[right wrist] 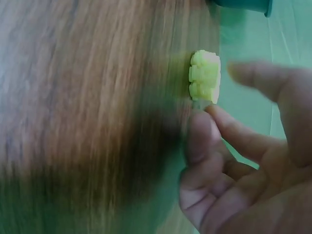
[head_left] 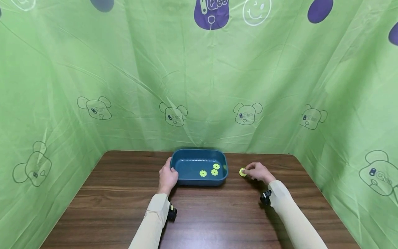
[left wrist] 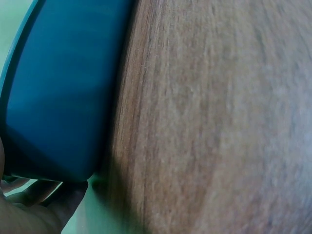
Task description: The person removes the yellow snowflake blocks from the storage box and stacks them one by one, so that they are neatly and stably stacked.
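Observation:
A dark blue rectangular plastic basin (head_left: 199,182) sits at the far side of the table. My left hand (head_left: 168,177) grips its left end, thumb over the rim and fingers against the outer wall; the left wrist view shows these fingertips (left wrist: 73,192) at the basin's lower edge. Inside lie three yellow flower-shaped discs (head_left: 203,173), two of them close together toward the right. To the right of the basin, my right hand (head_left: 258,172) pinches another yellow flower-shaped disc (right wrist: 204,75) by its edge, close over the table, one finger stretched out beside it.
The brown wood-grain table (head_left: 205,214) ends at a green curtain (head_left: 205,86) with printed bear faces, which hangs behind and on both sides. Each wrist wears a small black camera (head_left: 265,197) below a cream sleeve.

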